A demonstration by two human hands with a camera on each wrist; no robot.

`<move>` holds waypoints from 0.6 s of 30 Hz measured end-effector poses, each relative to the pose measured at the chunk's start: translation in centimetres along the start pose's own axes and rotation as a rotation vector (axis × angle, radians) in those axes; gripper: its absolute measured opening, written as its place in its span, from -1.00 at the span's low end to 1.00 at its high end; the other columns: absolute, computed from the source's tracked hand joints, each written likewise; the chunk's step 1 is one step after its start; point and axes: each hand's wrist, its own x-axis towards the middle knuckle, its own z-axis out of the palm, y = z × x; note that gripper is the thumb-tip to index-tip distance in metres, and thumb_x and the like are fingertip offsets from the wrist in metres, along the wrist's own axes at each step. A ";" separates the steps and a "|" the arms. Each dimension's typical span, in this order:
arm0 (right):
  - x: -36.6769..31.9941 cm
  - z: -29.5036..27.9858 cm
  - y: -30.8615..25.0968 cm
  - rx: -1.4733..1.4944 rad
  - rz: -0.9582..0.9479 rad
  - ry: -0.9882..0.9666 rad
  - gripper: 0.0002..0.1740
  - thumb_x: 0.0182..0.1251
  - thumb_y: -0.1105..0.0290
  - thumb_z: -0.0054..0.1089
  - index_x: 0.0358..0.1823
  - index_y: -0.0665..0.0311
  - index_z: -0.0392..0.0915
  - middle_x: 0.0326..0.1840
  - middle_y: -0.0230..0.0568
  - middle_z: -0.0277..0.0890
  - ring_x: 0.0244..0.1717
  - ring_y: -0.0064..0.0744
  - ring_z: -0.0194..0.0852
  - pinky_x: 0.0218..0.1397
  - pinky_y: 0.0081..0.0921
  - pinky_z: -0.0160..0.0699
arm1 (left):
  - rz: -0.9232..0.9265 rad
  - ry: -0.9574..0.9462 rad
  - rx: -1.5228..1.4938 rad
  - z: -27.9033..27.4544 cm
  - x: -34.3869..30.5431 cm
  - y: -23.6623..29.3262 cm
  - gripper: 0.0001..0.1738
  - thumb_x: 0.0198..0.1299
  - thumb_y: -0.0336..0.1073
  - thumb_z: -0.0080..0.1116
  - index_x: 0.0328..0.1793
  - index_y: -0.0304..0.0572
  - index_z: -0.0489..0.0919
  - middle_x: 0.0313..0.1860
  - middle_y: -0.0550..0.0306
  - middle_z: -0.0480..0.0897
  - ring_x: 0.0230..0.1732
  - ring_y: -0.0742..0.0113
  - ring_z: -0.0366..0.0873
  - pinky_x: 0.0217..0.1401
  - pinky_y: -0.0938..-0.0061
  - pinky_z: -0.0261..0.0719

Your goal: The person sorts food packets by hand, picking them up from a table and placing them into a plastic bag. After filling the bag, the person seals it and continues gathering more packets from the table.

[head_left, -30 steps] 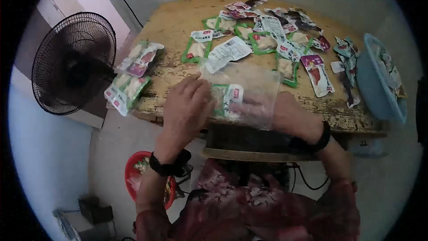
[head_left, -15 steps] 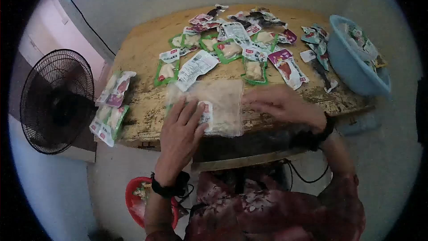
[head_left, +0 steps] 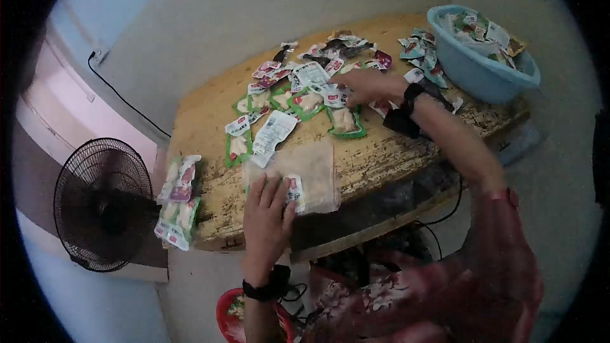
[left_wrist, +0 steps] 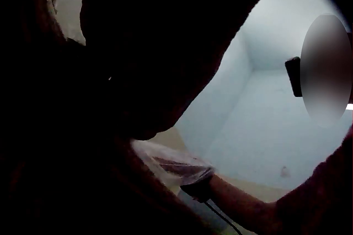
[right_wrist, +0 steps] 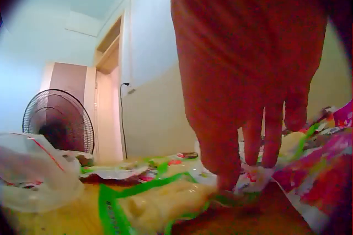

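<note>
Near the table's front edge my left hand (head_left: 267,216) rests with fingers extended on a clear plastic bag (head_left: 316,174). A packet with a red-and-white label (head_left: 294,189) shows through the bag beside my fingertips. My right hand (head_left: 368,86) reaches across to the scattered snack packets. In the right wrist view its fingers (right_wrist: 271,136) point straight down, their tips right at the top end of a green-edged packet (right_wrist: 165,204) with pale food inside. The left wrist view is mostly dark, and the left hand's work is hidden there.
Several green-edged, white and dark packets (head_left: 308,100) lie about the table (head_left: 210,105). A light blue basin (head_left: 473,70) full of packets stands at the back right. More packets (head_left: 178,200) sit at the left edge, near a black fan (head_left: 105,203). A red basin (head_left: 230,317) is below.
My right hand has gone from the bag's right side out to the packets farther back. The left hand stays on the bag. The head view has turned rightward.
</note>
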 end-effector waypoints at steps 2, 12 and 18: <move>0.1 0.7 1.4 0.179 -0.066 0.038 -0.22 0.17 0.28 0.38 0.46 0.16 0.34 0.18 -0.06 0.60 0.20 -0.07 0.56 0.22 -0.21 0.54 | -0.005 -0.001 -0.005 0.1 -0.1 0.0 -0.45 0.40 -0.22 0.11 0.51 -0.03 0.43 0.57 0.03 0.36 0.61 -0.11 0.15 0.65 0.04 0.12; -6.2 -0.6 -0.5 0.503 -0.070 0.160 -0.77 0.33 0.37 0.24 -0.09 0.33 0.51 -0.43 -0.37 0.42 -0.48 -0.56 0.44 -0.49 -0.49 0.47 | -0.008 0.285 -0.114 -1.6 0.3 3.1 -0.42 0.22 -0.31 0.30 0.38 -0.25 0.49 0.30 -0.15 0.51 0.39 -0.19 0.36 0.46 0.01 0.31; -12.4 -0.5 -3.2 0.627 -0.023 0.439 -0.62 0.35 0.41 0.17 0.18 0.24 0.45 -0.38 -0.39 0.48 -0.50 -0.61 0.38 -0.47 -0.54 0.45 | -0.034 0.265 -0.139 -1.2 0.6 8.3 -0.30 0.04 -0.10 0.54 0.25 -0.28 0.51 -0.05 -0.12 0.54 -0.01 -0.16 0.48 0.04 0.01 0.48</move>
